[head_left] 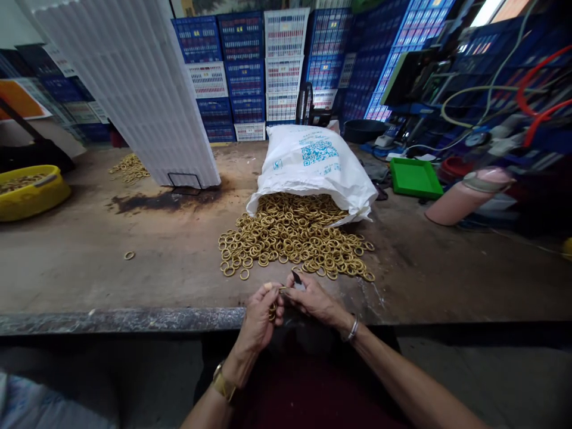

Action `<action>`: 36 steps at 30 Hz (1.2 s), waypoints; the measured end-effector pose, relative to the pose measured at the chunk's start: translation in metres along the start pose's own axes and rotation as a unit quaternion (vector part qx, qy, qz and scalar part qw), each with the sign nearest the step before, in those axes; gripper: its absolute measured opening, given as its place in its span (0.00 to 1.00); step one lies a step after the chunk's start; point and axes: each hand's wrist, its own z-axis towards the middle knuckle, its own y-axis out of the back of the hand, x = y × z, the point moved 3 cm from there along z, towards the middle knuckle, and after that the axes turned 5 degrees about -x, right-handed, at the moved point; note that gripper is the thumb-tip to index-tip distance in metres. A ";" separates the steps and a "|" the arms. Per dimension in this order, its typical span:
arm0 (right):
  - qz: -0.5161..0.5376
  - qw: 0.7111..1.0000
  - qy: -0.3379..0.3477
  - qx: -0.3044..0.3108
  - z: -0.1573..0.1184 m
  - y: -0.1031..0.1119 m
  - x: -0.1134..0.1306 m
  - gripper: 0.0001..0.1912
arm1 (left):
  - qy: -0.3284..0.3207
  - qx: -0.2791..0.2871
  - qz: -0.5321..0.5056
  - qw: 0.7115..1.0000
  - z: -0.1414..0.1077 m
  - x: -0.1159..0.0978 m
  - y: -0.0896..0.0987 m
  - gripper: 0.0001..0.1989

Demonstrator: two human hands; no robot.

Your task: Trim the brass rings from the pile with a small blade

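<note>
My left hand point(257, 316) is closed around several brass rings point(272, 311) at the front edge of the table. Between its thumb and fingertips one ring point(282, 288) sticks out toward my other hand. My right hand point(319, 302) is closed on a small tool with a dark, flat blade point(297, 277), its tip pointing up. Most of that tool is hidden by the fingers, and its exact kind does not show. Just beyond both hands lies a heap of brass rings point(295, 238), spilling from the mouth of a white woven sack point(313, 161).
A single ring point(129, 255) lies to the left. Behind it stands a tall white ribbed panel point(147, 89) near a small ring pile point(130, 168). A yellow basin point(33, 199) is far left. On the right are a green tray point(415, 177) and a pink bottle point(467, 196).
</note>
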 end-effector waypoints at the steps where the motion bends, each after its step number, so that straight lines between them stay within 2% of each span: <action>1: 0.001 1.000 0.000 0.002 0.000 -0.001 -0.001 0.12 | -0.005 0.007 0.006 1.000 0.000 0.001 -0.001 0.14; 9: -0.031 0.998 0.004 -0.047 0.005 0.002 -0.011 0.12 | -0.038 0.014 0.079 0.996 -0.002 0.002 -0.002 0.14; 15: 0.002 0.998 -0.036 -0.060 0.005 0.003 -0.015 0.14 | -0.030 0.041 0.124 0.991 -0.005 0.002 -0.004 0.14; 18: 0.000 0.996 -0.046 -0.071 0.007 0.005 -0.018 0.12 | -0.016 0.055 0.097 0.994 -0.006 0.003 -0.005 0.14; 21: -0.073 0.991 0.001 -0.111 0.007 0.009 -0.015 0.10 | -0.003 0.052 0.052 0.997 -0.005 0.004 -0.006 0.14; 24: -0.211 0.966 0.090 -0.122 0.003 0.010 -0.008 0.07 | -0.007 0.028 0.030 0.999 -0.003 0.003 -0.005 0.14; 28: -0.375 0.912 0.162 -0.042 -0.005 0.001 -0.007 0.06 | -0.033 0.004 0.040 0.999 -0.002 0.002 -0.004 0.14; 31: -0.442 0.881 0.164 -0.036 -0.006 -0.002 -0.008 0.07 | -0.055 -0.006 0.058 0.997 -0.003 0.001 -0.003 0.13; 36: -0.496 0.856 0.139 -0.043 -0.005 -0.006 -0.006 0.09 | -0.065 -0.014 0.079 0.995 -0.004 0.002 -0.001 0.12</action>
